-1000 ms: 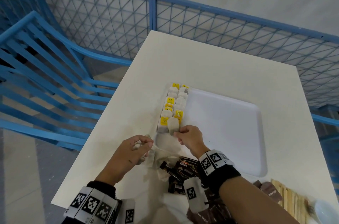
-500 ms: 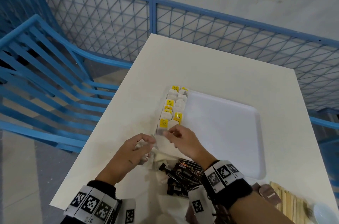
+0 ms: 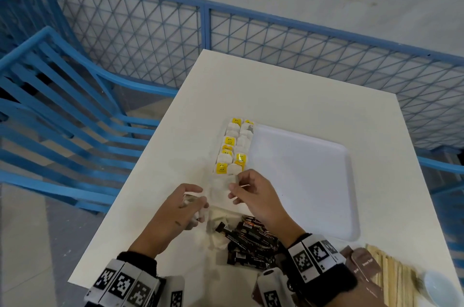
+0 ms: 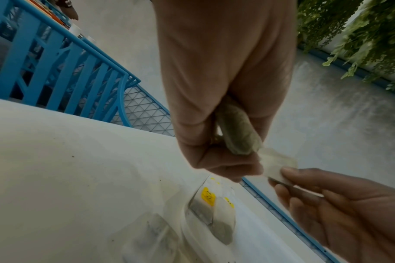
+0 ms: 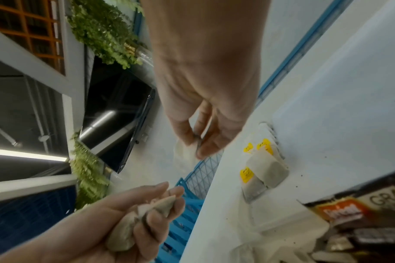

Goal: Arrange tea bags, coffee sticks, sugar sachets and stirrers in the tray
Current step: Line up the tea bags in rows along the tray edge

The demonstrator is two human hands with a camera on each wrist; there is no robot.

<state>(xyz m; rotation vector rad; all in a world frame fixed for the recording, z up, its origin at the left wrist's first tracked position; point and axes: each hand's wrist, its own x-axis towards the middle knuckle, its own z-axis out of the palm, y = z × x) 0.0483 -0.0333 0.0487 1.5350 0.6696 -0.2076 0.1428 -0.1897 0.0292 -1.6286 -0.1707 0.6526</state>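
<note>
A white tray (image 3: pixel 303 188) lies on the table with two rows of yellow-tagged tea bags (image 3: pixel 233 148) along its left edge. My left hand (image 3: pixel 200 200) grips a bunch of loose tea bags (image 4: pixel 237 133) just in front of the tray's near left corner. My right hand (image 3: pixel 232 188) pinches one tea bag (image 4: pixel 275 165) at the edge of that bunch, a little above the table. Dark coffee sticks (image 3: pixel 251 238) lie piled under my right wrist. Wooden stirrers (image 3: pixel 396 279) and brown sachets (image 3: pixel 364 264) lie at the near right.
A few loose tea bags (image 3: pixel 221 221) lie on the white table (image 3: pixel 276 85) beside the coffee sticks. A white bowl (image 3: pixel 439 289) sits at the near right corner. Blue chairs (image 3: pixel 62 105) and a blue mesh fence (image 3: pixel 276 37) surround the table.
My right hand has drawn back from the near end of the tea bag rows toward my left hand and now pinches a bag there. The left hand has barely moved.
</note>
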